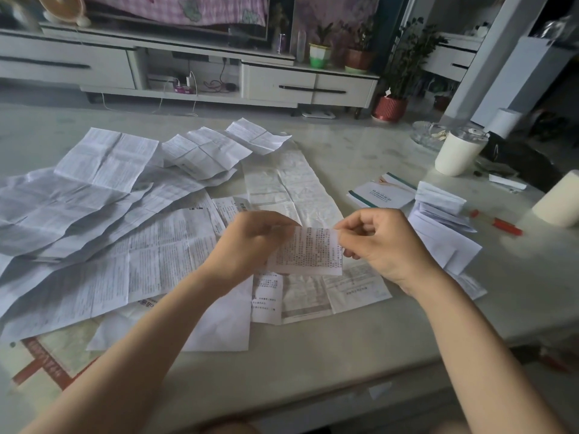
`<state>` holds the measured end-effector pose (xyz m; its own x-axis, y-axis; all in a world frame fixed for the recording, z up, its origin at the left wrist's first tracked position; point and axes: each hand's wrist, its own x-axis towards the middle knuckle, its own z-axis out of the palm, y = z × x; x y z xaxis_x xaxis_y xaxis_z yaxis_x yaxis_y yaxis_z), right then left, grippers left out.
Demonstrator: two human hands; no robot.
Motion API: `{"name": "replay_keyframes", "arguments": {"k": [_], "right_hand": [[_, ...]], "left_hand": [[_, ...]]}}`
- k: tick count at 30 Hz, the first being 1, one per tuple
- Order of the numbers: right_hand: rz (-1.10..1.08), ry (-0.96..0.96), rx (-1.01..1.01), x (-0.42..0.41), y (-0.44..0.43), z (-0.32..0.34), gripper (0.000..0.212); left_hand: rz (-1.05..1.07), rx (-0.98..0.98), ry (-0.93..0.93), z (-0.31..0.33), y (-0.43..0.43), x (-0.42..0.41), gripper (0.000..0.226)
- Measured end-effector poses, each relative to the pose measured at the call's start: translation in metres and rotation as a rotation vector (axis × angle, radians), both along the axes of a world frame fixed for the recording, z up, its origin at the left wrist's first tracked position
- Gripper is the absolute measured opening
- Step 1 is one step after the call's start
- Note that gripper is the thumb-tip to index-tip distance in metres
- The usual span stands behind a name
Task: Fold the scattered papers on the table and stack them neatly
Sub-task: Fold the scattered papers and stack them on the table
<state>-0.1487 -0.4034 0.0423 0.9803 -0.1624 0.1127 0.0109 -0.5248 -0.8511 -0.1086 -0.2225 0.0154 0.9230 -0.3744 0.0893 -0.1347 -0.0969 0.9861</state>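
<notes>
The pale, marbled stone desk (344, 355) is carrying a wide spread of creased, unfolded white printed sheets (94, 214), lying overlapped across its left and middle. At the right, a small stack of folded white papers (438, 214) is sitting just beside a white and green booklet (383, 192).

The left hand (247, 245) and the right hand (385, 242) are hovering over the middle of the desk, each pinching one side of a small white slip of densely printed paper (308, 250). The slip is hanging between them above the loose sheets, its long axis running from one hand across to the other.

The stack is lying to the right of the slip, so the right hand is sitting nearer to it, and carrying the slip there looks like a short sideways move. The slip is looking thin and wrinkled, and I cannot tell whether it is already doubled over.
</notes>
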Motion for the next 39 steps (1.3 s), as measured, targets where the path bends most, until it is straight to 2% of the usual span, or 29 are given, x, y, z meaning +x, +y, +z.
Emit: {"name": "replay_keyframes", "arguments": {"k": [4,7,11,13,16,21,27,29,31,33,35,36,38,39], "right_hand": [[-0.021,-0.006,0.046,-0.007,-0.012,0.0,0.014],[-0.19,-0.096,0.084,-0.016,-0.042,0.006,0.024],[-0.505,-0.269,0.378,-0.037,-0.087,0.013,0.024],[-0.58,-0.295,0.479,-0.045,-0.098,0.014,0.023],[-0.572,-0.144,0.367,-0.048,-0.102,0.007,0.021],[-0.664,0.037,-0.126,-0.051,-0.094,-0.003,0.016],[-0.599,0.273,-0.464,-0.053,-0.09,-0.004,0.017],[-0.615,0.201,-0.565,-0.055,-0.084,0.005,0.018],[-0.589,0.009,-0.606,-0.054,-0.069,0.015,0.014],[-0.435,-0.113,-0.5,-0.044,-0.042,0.015,0.013],[-0.209,-0.051,-0.322,-0.031,-0.016,0.009,0.009],[-0.099,0.017,-0.227,-0.022,0.002,0.003,0.005],[0.024,0.091,-0.108,-0.006,0.03,-0.006,0.004],[0.048,0.098,-0.075,0.002,0.038,-0.011,0.006]], "left_hand": [[-0.088,-0.002,0.07,0.0,0.002,0.0,0.041],[0.038,-0.04,0.044,0.003,0.007,0.006,0.045],[0.072,-0.058,0.03,0.005,0.005,0.007,0.041],[0.032,-0.017,0.001,0.003,-0.005,0.002,0.041],[0.002,0.026,-0.043,0.0,-0.018,-0.003,0.039],[0.026,0.045,-0.073,-0.001,-0.02,-0.006,0.037],[0.134,-0.034,-0.088,-0.002,-0.003,-0.004,0.037],[0.178,-0.047,-0.151,0.0,0.01,-0.007,0.04],[0.24,0.044,-0.301,0.0,0.027,-0.01,0.048],[0.29,0.194,-0.405,0.0,0.047,-0.013,0.054],[0.332,0.311,-0.427,-0.003,0.055,-0.015,0.052],[0.357,0.377,-0.438,-0.003,0.062,-0.017,0.044],[0.368,0.543,-0.498,-0.006,0.071,-0.018,0.026],[0.351,0.638,-0.523,-0.009,0.072,-0.018,0.029]]}}
